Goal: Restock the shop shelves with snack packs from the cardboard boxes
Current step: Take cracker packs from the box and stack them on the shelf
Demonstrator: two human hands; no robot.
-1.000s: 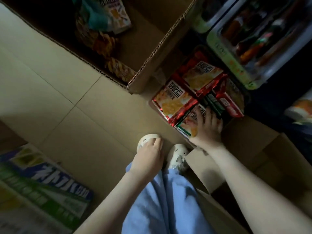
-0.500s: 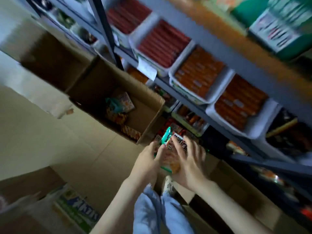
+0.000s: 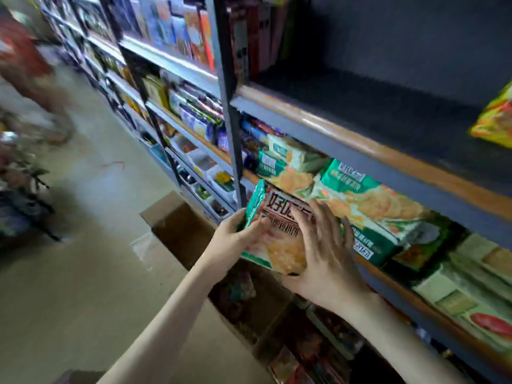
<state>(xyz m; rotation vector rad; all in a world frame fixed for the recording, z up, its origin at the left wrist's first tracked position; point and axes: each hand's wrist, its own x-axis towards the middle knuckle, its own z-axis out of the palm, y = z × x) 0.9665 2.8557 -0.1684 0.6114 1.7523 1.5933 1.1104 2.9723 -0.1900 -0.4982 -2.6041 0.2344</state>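
Just off the front edge of the shelf (image 3: 313, 151): snack pack (image 3: 277, 239), gripped by left hand (image 3: 235, 241) at its left end, fingers curled round it; right hand (image 3: 324, 250) flat on its face, fingers spread. Beside green packs (image 3: 365, 206) already on the shelf. Open cardboard box (image 3: 177, 225) on bare floor (image 3: 91, 267) below left.

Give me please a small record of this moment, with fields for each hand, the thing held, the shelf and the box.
left hand: grips the left edge of the snack pack
right hand: fingers spread over the pack's front
snack pack: green-edged, held at the shelf front, not yet placed
shelf: similar green packs lie on the level behind it
cardboard box: open, on the floor below
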